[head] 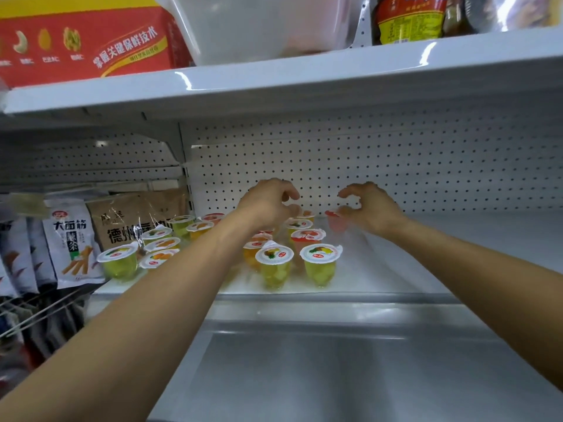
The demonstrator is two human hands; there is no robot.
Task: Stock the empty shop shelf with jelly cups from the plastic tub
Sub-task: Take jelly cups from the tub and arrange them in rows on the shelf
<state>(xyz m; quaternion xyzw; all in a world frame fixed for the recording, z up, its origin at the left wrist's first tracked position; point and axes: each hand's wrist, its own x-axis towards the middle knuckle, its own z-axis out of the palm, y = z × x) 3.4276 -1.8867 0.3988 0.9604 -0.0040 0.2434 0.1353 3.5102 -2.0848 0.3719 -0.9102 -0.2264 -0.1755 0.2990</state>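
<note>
Several jelly cups with white foil lids stand on the white shelf (441, 254): a left cluster around a green one (118, 264), and a middle cluster with two green cups (321, 266) in front. My left hand (268, 205) reaches over the back of the middle cluster, its fingers curled round a pale, blurred cup (294, 209). To the right, my right hand (370, 208) pinches the rim of a red jelly cup (335, 223) that sits low near the pegboard. The translucent plastic tub (259, 32) stands on the shelf above.
A perforated back panel (426, 166) closes the shelf. Snack bags (73, 242) and a brown packet (134, 220) fill the bay to the left. A red nut box (82, 44) and jars (408, 19) flank the tub above. A lower shelf (304, 376) lies under my arms.
</note>
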